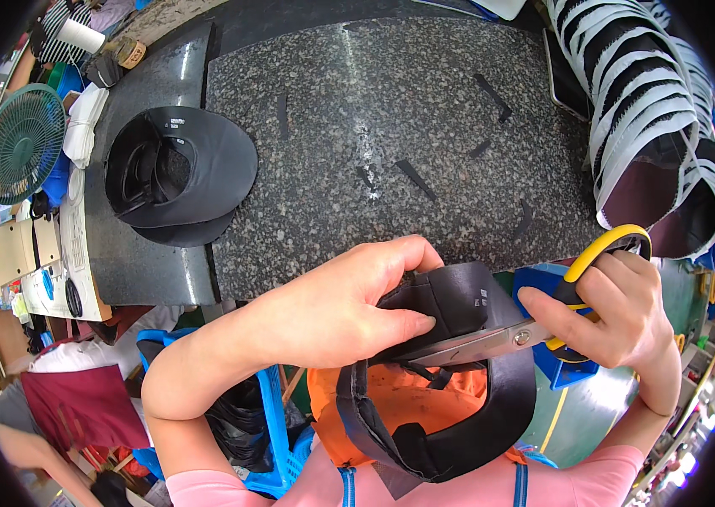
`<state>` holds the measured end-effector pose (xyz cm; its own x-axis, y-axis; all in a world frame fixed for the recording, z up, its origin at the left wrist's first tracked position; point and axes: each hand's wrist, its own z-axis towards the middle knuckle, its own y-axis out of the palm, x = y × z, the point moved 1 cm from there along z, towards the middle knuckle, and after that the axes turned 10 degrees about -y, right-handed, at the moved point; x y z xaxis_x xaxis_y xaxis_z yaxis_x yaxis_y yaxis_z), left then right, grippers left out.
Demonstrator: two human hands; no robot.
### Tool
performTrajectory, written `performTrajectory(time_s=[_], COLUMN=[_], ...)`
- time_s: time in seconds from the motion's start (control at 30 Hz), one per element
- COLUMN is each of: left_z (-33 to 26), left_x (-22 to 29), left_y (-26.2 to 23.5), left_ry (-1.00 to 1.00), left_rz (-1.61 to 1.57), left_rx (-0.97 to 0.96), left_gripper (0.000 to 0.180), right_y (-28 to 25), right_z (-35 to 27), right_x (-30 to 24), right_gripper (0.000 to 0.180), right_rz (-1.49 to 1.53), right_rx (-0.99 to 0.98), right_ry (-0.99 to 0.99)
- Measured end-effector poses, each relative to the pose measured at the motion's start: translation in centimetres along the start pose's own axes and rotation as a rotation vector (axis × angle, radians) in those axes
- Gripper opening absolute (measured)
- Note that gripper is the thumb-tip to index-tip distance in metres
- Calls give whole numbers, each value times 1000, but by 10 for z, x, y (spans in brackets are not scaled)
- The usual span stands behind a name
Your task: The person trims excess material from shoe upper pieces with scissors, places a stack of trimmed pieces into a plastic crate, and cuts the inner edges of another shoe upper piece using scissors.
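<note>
At lower centre of the frame, the left hand [349, 308] pinches the black visor piece [450, 372] by its upper edge, thumb on the near face and fingers curled over the top. At right, the right hand [623, 317] is closed around the yellow handles of the scissors [535, 329], whose blades lie nearly shut against the visor just beside the left thumb. The risk, as I judge it, is that thumb: a slipping blade could nick it, or bite into the visor's band. Finished black visors [180, 173] rest on the speckled tabletop [391, 110] at upper left, with a stack of white-edged visors [661, 127] at upper right.
</note>
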<state>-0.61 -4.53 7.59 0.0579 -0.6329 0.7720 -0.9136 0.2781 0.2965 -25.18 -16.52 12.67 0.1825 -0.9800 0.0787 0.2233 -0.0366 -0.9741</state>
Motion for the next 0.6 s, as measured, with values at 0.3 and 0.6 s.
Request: performTrajectory(time_s=[0.3,0.6], left_z=[-1,-5], left_x=[6,8], left_y=[-3,-12], left_ry=[-93,-124], left_rz=[81,-2], left_rx=[-53,-51], left_gripper=[31,29], right_y=[4,26], right_z=[1,-8], right_x=[0,6], right_gripper=[49,48], right_rz=[-26,5], right_rx=[42,246], right_ry=[-45,-222])
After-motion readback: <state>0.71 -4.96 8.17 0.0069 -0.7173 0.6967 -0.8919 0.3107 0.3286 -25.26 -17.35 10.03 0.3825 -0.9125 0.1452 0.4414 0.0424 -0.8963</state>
